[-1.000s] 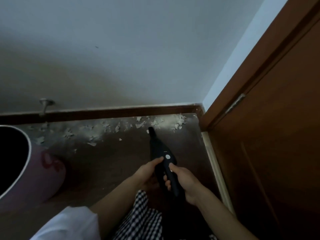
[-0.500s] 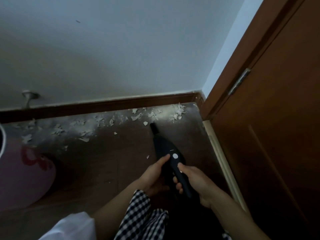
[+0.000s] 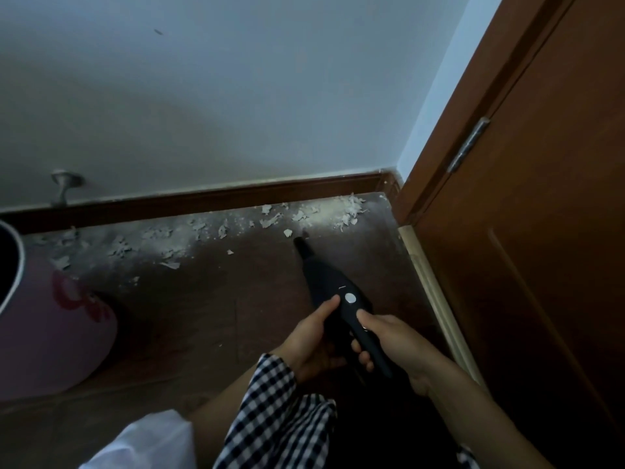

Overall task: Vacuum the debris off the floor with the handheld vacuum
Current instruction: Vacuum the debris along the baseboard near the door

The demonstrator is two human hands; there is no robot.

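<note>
- Dark brown wood floor (image 3: 189,319) carries everything here; its near stretch, by the person's checked sleeve (image 3: 270,394), shows almost no litter, only a speck or two.
- The left hand (image 3: 313,340) holds the black handheld vacuum (image 3: 334,292) along its left flank, thumb laid up the body and fingers curled under it.
- The right hand (image 3: 389,343) is wrapped round the vacuum's handle, its thumb lying just below the white button (image 3: 350,297). Both hands are clamped on the tool, one to each side.
- The vacuum slants away from the person, its narrow nozzle (image 3: 302,244) pointing at the far edge of the floor, tip low and just short of the litter. Whether the tip touches the floor I cannot tell, nor whether the motor runs.
- Beyond the nozzle, pale flakes and dust, the debris (image 3: 341,211), lie in a band along the skirting board (image 3: 236,198), thickest in the far right corner by the door frame (image 3: 439,164) and thinning leftward.
- At the left edge, a pink waste bin (image 3: 57,333) stands with more flakes behind it, and a metal door stopper (image 3: 64,187) juts from the wall.
- Judged from this, the work is barely begun: nearly the whole band is left, and the corner heap next to the nozzle looks the likely first pass.
</note>
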